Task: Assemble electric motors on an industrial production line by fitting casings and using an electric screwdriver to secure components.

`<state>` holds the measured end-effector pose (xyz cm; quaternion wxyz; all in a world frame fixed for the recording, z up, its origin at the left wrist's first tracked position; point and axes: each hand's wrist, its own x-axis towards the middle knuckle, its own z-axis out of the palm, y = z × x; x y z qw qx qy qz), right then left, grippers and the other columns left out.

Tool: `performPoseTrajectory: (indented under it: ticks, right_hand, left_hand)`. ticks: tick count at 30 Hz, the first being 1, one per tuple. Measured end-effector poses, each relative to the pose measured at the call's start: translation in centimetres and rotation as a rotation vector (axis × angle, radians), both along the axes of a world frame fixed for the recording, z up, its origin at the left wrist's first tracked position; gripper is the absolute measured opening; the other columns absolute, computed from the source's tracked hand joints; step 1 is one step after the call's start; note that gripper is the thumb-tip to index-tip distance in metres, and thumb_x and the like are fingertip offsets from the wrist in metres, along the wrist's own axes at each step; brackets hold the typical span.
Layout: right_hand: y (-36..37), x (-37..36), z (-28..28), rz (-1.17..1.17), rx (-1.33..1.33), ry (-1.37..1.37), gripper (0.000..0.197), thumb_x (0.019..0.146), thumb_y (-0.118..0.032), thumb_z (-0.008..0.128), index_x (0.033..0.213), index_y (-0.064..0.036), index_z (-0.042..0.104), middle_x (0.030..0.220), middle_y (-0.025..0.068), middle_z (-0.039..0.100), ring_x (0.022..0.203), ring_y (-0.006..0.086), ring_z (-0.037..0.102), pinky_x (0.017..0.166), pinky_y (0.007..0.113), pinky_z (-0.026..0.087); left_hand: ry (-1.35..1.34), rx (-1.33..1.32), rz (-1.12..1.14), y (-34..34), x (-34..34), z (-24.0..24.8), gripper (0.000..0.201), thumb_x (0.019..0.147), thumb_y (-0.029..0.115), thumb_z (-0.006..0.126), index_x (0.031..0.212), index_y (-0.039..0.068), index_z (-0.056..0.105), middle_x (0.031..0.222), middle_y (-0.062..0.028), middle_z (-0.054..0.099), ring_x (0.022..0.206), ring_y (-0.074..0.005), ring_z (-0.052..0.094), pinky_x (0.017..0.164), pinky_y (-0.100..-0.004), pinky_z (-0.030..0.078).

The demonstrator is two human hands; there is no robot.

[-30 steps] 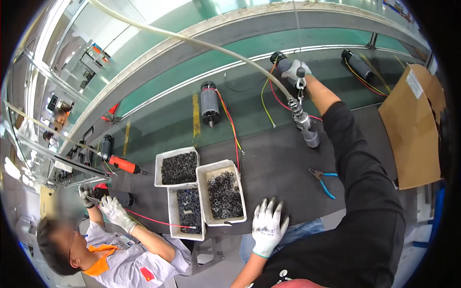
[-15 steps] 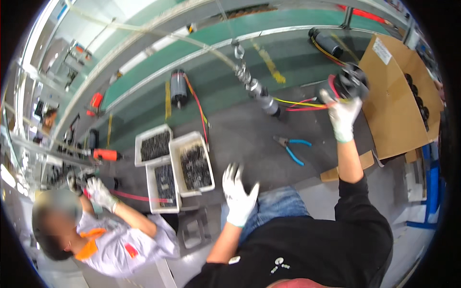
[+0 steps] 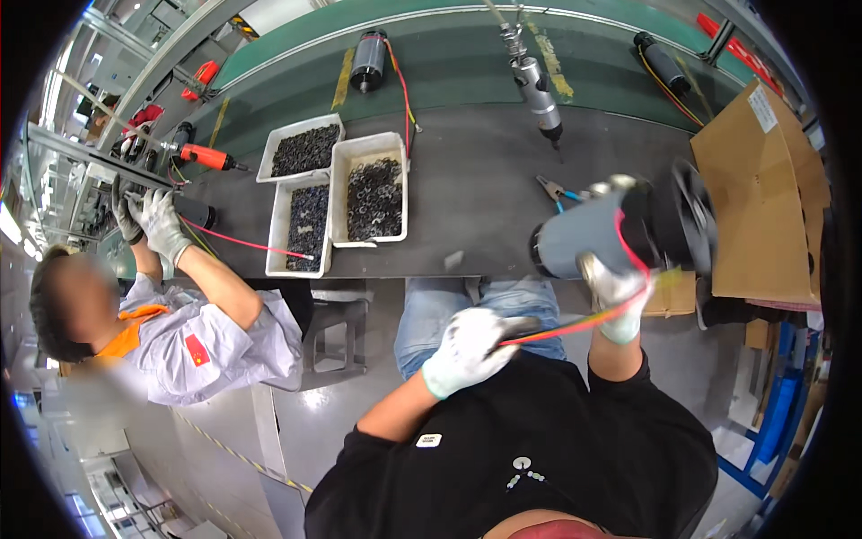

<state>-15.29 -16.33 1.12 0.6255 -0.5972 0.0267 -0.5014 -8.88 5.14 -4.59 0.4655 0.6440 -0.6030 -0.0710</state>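
My right hand [image 3: 615,296], in a white glove, grips a grey cylindrical motor [image 3: 579,238] with a black fan wheel [image 3: 687,220] on its right end. The motor lies tilted in the air at the bench's near edge, and white fingertips show over its far side. Red and yellow wires [image 3: 575,325] run from it to my left hand [image 3: 471,350], also gloved in white. That hand is closed on the wires near my chest, with a dark blurred piece at its fingertips. Just beyond the motor lie pliers [image 3: 558,190] with blue handles, partly hidden.
A silver power driver [image 3: 539,99] hangs over the bench [image 3: 467,180]. Three white bins [image 3: 404,189] of small black parts stand left of centre. An open cardboard box [image 3: 750,198] is at the right. Other motors [image 3: 369,61] rest farther back. A co-worker [image 3: 206,332] works at the left.
My right hand has brought the motor with the fan wheel from beside the box toward me. My left hand, open and empty before, has closed on the wires. The view has shifted.
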Motion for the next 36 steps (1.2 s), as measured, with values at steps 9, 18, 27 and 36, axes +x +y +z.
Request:
performPoseTrajectory:
  ticks: [9,18,27,36]
  right_hand:
    - [1.7,10.0,-5.4,0.075,0.213,0.527,0.074,0.082,-0.005,0.082,0.147,-0.0003,0.047,0.118,0.0094,0.067,0.106,0.019,0.067,0.098,0.036,0.054]
    - [0.6,14.1,-9.6,-0.282,-0.355,0.651,0.074,0.09,-0.012,0.073,0.154,0.0013,0.04,0.147,0.0237,0.049,0.137,0.0344,0.05,0.115,0.041,0.042]
    - [-1.3,18.1,-9.5,-0.223,-0.645,0.621,0.05,0.095,-0.011,0.063,0.143,0.0005,0.053,0.153,0.0293,0.044,0.143,0.0469,0.043,0.12,0.044,0.036]
    - [2.5,7.9,-10.4,-0.23,-0.563,0.667,0.039,0.098,-0.013,0.062,0.134,0.0016,0.061,0.15,0.0245,0.051,0.139,0.0402,0.051,0.116,0.046,0.04]
  left_hand:
    - [0.477,0.197,0.55,6.4,-1.3,-5.0,0.037,0.1,0.013,0.063,0.136,0.003,0.062,0.085,-0.0124,0.07,0.068,-0.0299,0.067,0.066,-0.0403,0.054]
    - [0.122,0.271,0.443,4.0,5.5,-5.2,0.041,0.101,0.013,0.062,0.141,0.005,0.06,0.084,-0.0117,0.069,0.074,-0.0292,0.069,0.07,-0.0376,0.056]
    - [-0.073,0.384,0.417,2.6,7.9,-2.3,0.037,0.098,0.018,0.067,0.133,0.007,0.063,0.089,-0.0108,0.07,0.079,-0.0281,0.07,0.073,-0.0377,0.056]
    - [-0.456,0.399,0.847,6.5,16.0,2.1,0.02,0.089,0.024,0.075,0.106,0.015,0.073,0.091,-0.0058,0.069,0.087,-0.0263,0.068,0.081,-0.0418,0.054]
